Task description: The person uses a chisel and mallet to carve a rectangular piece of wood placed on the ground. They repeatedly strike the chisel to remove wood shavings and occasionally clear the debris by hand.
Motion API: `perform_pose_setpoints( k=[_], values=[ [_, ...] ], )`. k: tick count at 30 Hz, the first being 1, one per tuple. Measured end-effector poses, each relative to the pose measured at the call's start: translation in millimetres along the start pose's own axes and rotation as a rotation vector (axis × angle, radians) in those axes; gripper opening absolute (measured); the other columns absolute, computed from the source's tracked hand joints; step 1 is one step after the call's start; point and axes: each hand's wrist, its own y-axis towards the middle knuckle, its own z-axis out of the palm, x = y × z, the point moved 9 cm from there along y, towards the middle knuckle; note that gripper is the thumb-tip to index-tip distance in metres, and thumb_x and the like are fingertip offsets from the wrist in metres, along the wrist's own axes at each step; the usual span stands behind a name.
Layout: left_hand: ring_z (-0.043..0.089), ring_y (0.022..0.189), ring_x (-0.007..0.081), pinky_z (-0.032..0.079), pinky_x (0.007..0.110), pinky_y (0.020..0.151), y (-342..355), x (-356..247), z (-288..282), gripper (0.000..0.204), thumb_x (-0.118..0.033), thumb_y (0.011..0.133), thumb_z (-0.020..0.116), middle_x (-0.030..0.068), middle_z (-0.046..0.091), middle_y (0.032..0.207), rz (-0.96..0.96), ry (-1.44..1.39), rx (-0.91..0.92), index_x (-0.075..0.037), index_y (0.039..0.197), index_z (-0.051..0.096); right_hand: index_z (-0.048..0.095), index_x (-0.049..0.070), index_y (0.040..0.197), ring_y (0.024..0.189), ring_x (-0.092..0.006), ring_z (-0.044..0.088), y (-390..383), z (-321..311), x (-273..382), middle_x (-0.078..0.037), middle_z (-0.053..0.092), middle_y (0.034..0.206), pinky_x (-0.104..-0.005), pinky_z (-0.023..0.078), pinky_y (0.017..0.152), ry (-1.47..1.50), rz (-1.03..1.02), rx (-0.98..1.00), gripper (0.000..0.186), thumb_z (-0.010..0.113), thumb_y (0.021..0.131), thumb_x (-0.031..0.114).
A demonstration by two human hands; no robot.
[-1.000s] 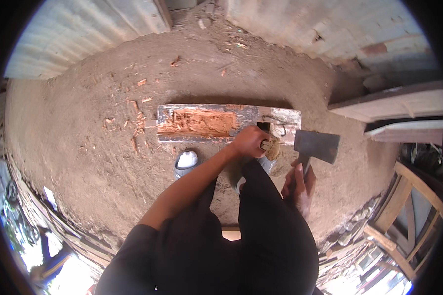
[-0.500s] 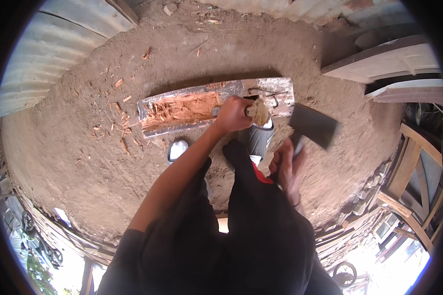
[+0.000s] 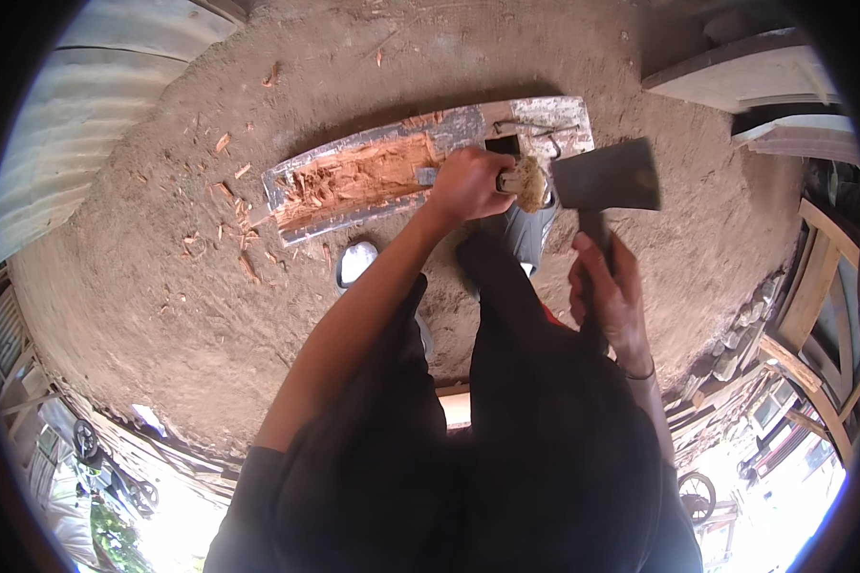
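Note:
My left hand is closed around a chisel whose pale handle end is battered and frayed. Its metal blade points left into a hollowed wooden block that lies on the ground. Raw reddish wood lines the hollow, while the block's outer faces are dark and weathered. My right hand grips the handle of a hatchet, head up. The hatchet head's left side is beside the frayed handle end; whether they touch, I cannot tell.
Wood chips litter the dirt left of the block. A bent metal piece lies on the block's right end, close to my foot. Corrugated sheets stand at the left, wooden frames at the right.
The hatchet has swung up and its head has turned, coming nearer to the chisel's frayed end. My left hand keeps its hold on the chisel. The whole view has shifted slightly.

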Motion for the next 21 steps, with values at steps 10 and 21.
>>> perform_pose_setpoints(
  k=[10, 21],
  values=[
    [0.068, 0.072, 0.0360, 0.056, 0.046, 0.069, 1, 2, 6, 0.029, -0.023, 0.063, 0.079, 0.0163, 0.068, 0.072, -0.011, 0.006, 0.019, -0.008, 0.087, 0.072, 0.054, 0.003, 0.100, 0.045, -0.0089, 0.050, 3, -6, -4, 0.000, 0.050, 0.062, -0.0260, 0.039, 0.037, -0.060, 0.038, 0.023, 0.032, 0.058, 0.104, 0.035],
    [0.068, 0.069, 0.0374, 0.055, 0.045, 0.065, -17, 19, 12, 0.028, -0.014, 0.061, 0.073, 0.0150, 0.069, 0.074, -0.009, 0.162, 0.086, -0.008, 0.087, 0.075, 0.056, 0.003, 0.100, 0.044, -0.0087, 0.048, 19, 6, 2, 0.000, 0.051, 0.061, -0.0260, 0.040, 0.040, -0.029, -0.113, 0.083, 0.030, 0.058, 0.105, 0.033]
  ],
)
